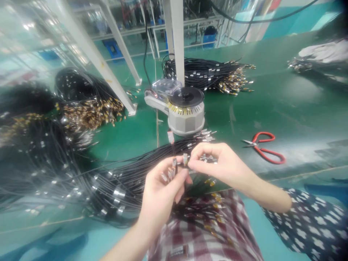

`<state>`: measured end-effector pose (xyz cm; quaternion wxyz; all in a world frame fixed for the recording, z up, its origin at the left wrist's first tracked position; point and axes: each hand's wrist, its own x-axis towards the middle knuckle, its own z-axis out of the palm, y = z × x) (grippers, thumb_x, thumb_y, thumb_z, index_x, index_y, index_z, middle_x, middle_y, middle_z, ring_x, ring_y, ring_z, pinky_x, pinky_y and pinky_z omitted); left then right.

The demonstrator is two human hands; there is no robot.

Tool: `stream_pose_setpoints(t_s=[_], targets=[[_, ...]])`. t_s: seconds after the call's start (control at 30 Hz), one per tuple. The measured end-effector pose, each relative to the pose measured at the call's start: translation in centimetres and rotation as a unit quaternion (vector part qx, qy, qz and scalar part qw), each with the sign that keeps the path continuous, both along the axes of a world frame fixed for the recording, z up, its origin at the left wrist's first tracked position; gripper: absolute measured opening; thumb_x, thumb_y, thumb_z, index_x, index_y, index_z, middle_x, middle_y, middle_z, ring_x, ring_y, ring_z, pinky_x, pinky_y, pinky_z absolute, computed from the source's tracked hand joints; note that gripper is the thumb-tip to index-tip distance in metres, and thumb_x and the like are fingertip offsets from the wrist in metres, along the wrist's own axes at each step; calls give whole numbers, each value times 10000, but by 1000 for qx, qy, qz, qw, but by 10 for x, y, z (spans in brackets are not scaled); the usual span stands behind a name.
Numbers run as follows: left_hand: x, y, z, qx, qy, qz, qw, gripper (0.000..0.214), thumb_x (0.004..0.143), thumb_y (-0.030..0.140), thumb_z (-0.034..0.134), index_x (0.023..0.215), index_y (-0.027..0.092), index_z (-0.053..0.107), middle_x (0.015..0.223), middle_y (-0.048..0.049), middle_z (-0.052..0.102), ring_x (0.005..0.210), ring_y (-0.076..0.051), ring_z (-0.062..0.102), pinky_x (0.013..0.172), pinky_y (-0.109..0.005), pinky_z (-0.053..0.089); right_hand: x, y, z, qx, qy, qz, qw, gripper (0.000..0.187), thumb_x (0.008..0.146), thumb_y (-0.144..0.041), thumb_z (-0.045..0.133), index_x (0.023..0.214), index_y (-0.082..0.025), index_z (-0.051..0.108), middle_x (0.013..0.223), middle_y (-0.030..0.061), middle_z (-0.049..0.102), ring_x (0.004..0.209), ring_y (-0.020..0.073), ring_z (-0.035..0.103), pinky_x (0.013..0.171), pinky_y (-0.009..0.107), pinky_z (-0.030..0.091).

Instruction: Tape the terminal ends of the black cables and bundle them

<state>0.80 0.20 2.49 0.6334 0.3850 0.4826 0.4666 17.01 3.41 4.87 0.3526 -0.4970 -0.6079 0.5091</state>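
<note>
My left hand is closed around a few black cables whose metal-tipped ends poke out between thumb and fingers. One cable stands up from that grip and ends in a pale tab. Close by on the right, my right hand pinches at a small whitish tag; what lies between its fingertips is too small to make out. Behind both hands a long bundle of black cables runs across the green table. More cable ends with gold tips lie over a checked cloth on my lap.
A round white tape dispenser stands just past my hands. Red-handled scissors or nippers lie open on the right. Cable heaps fill the left, with another bundle behind the dispenser. White metal posts rise from the table.
</note>
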Motion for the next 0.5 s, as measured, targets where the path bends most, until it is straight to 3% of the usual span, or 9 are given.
stream_pose_setpoints(t_s=[0.5], targets=[[1, -1, 1, -8, 4, 4, 1000, 277, 760, 270, 758, 1002, 164, 677, 586, -9, 642, 348, -29, 363, 367, -179, 216, -1, 0, -2, -4, -12, -3, 1000, 110, 764, -221, 669, 671, -170, 640, 731, 12, 686, 739, 162, 621, 735, 287, 463]])
